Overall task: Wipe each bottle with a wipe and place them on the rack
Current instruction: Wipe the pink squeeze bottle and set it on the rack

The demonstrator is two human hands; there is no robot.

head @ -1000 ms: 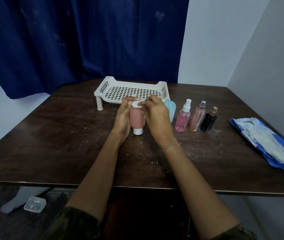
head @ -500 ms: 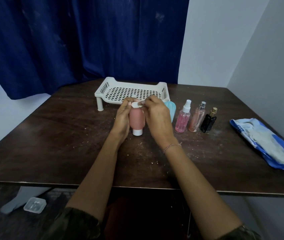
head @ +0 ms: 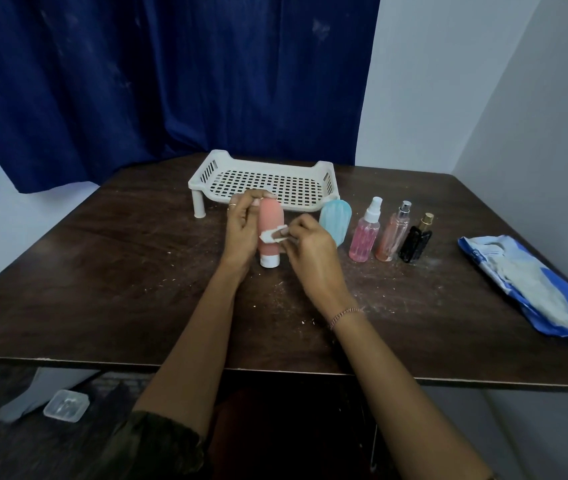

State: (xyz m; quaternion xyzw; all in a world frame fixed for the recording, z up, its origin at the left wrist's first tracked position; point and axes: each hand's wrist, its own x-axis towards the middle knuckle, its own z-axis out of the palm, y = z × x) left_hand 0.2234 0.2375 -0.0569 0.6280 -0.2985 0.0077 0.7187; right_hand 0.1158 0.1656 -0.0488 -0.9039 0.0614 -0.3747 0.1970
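A salmon-pink squeeze bottle [head: 270,220] stands cap-down on the dark table [head: 120,271]. My left hand [head: 241,230] grips its left side. My right hand [head: 307,244] pinches a small white wipe [head: 273,235] against the middle of the bottle. Right of my hands stand a light blue bottle [head: 336,221], a pink spray bottle [head: 365,233], a peach spray bottle [head: 393,233] and a small black bottle [head: 416,242]. The white perforated rack [head: 268,181] sits behind the bottles with nothing on it.
A blue and white pack of wipes [head: 532,289] lies at the table's right edge. A blue curtain [head: 171,81] hangs behind the table. On the floor at lower left lies a small clear plastic box [head: 66,406].
My right hand has slid the wipe down from the top of the pink bottle to its middle. The left hand still holds the bottle in the same spot.
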